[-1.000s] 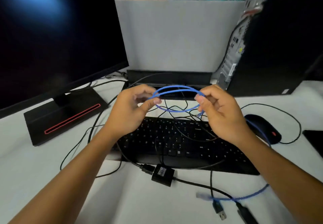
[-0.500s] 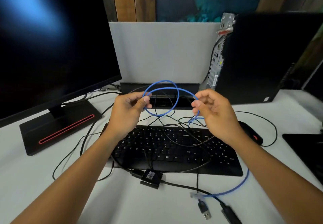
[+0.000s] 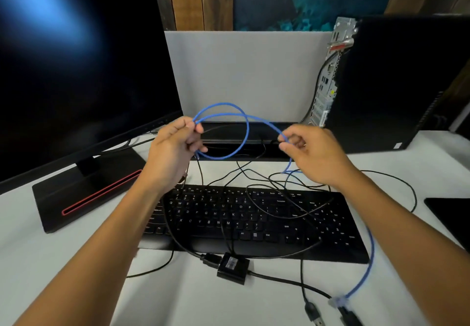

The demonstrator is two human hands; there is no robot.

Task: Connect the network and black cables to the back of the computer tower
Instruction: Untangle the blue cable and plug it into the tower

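The blue network cable [image 3: 223, 116] is held up over the keyboard [image 3: 254, 221] in two crossed loops, pinched at one side by the left hand [image 3: 175, 150] and at the other by the fingers of the right hand [image 3: 309, 152]. From the right hand it drops down and runs along the right arm to a clear plug [image 3: 337, 301] lying on the bench [image 3: 178, 300] at the near edge.

The black cables [image 3: 277, 198] are strewn across the keyboard directly under the loops, and a small black adapter [image 3: 232, 267] sits in front of it. If the loops are pulled apart while crossed, a knot is likely to be drawn tight. The thin black leads may also be snagged and dragged along.

The rear panel [image 3: 328, 81] of the computer tower [image 3: 396, 84] is seen edge-on, so the ports cannot be made out and a plug could be offered to the wrong socket.
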